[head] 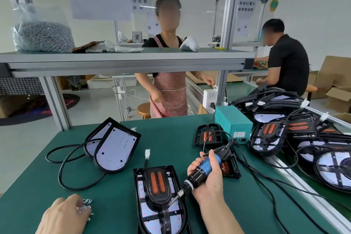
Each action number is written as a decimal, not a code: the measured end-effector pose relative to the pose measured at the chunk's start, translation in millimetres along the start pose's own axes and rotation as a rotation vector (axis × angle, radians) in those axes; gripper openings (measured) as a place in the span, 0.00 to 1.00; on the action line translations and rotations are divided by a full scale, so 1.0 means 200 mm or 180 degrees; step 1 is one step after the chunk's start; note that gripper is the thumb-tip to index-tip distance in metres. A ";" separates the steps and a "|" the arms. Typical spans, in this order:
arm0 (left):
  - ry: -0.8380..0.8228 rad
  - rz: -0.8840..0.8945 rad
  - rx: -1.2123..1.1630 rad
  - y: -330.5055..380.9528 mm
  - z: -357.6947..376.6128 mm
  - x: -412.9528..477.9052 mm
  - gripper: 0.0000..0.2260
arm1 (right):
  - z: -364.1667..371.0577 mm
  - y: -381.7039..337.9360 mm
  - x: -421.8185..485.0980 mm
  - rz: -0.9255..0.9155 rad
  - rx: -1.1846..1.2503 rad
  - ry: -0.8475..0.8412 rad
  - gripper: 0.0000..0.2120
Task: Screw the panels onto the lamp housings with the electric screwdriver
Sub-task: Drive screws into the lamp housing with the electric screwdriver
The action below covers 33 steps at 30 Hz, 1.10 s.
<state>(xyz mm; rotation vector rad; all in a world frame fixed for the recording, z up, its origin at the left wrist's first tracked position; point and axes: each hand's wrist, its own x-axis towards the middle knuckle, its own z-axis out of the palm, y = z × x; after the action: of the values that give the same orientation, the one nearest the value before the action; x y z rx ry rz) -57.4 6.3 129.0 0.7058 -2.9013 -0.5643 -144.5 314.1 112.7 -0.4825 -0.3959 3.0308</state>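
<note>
A black lamp housing (142, 194) lies in front of me on the green bench, with a black panel (157, 186) bearing two orange strips on top of it. My right hand (209, 180) grips a blue and black electric screwdriver (205, 169); its bit points down-left at the panel's right edge. My left hand (64, 214) rests at the lower left on a small pile of loose screws (85, 208), fingers curled into them. Whether it pinches a screw is hidden.
Two lamp housings with white LED boards (114, 146) and black cables lie to the left. A teal power box (233, 119), spare panels (209, 135) and a heap of housings (303, 138) fill the right. A bag of screws (41, 34) sits on the shelf. Two people stand beyond.
</note>
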 end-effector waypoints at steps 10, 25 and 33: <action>0.0422 0.0144 -0.0398 -0.05 0.09 0.08 0.13 | 0.00 0.00 0.00 0.0031 0.0032 0.0023 0.16; 0.0974 -0.0176 -0.0750 -0.01 0.10 0.05 0.16 | 0.00 -0.01 -0.01 0.0063 -0.0007 0.0048 0.15; 0.0583 0.0259 -0.2064 0.28 -0.02 -0.14 0.17 | 0.01 0.00 -0.01 0.0092 0.0060 -0.0043 0.16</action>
<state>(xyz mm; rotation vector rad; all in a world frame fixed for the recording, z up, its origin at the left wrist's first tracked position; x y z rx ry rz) -55.2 64.3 153.2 0.5018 -2.3425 -1.2622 -143.4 313.1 114.4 -0.4711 -0.3639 3.0642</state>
